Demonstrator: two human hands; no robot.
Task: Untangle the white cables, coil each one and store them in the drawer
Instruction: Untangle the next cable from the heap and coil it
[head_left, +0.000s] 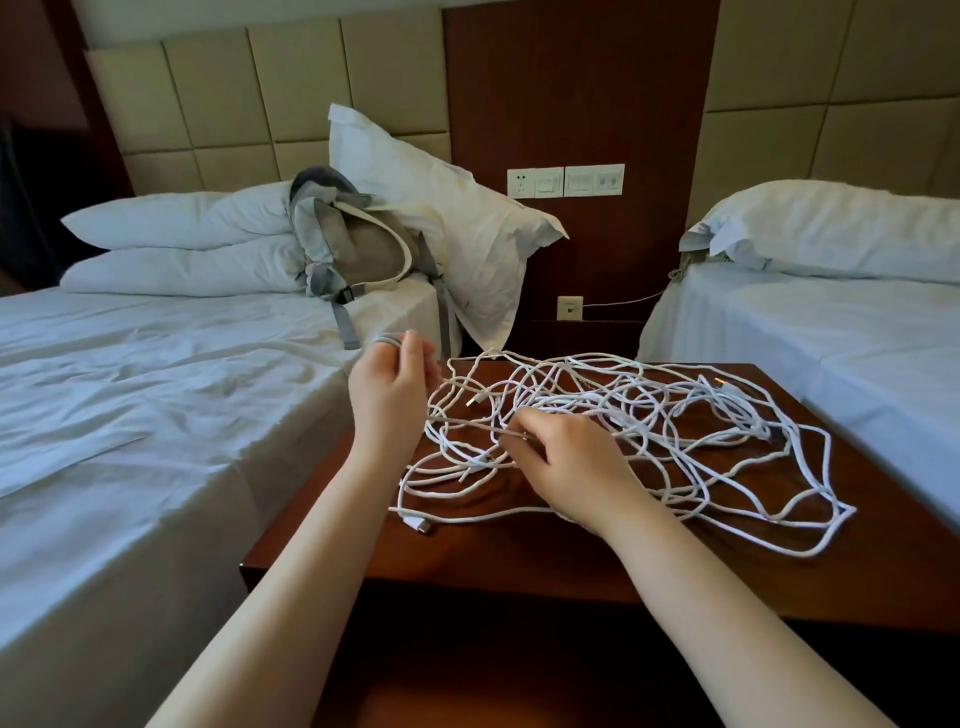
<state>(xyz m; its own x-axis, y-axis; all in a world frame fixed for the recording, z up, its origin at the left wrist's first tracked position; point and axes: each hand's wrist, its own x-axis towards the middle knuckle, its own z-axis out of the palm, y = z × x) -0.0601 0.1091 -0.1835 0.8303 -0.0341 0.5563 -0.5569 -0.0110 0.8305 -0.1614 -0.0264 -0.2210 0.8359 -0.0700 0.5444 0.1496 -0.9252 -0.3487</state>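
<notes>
We count one desk (493, 564), one tangle of white cables (639, 397) on it, two beds (156, 415) (857, 353) flanking it, one backpack (358, 249), two grips (389, 389) (566, 467).

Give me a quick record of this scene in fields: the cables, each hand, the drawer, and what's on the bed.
cables: white cables in one tangle, spread over the bedside table
left hand: raised at the table's edge, holds a few loops of cable
right hand: pinches a strand in the tangle
drawer: not in view
bed: grey backpack leans against a pillow
</notes>
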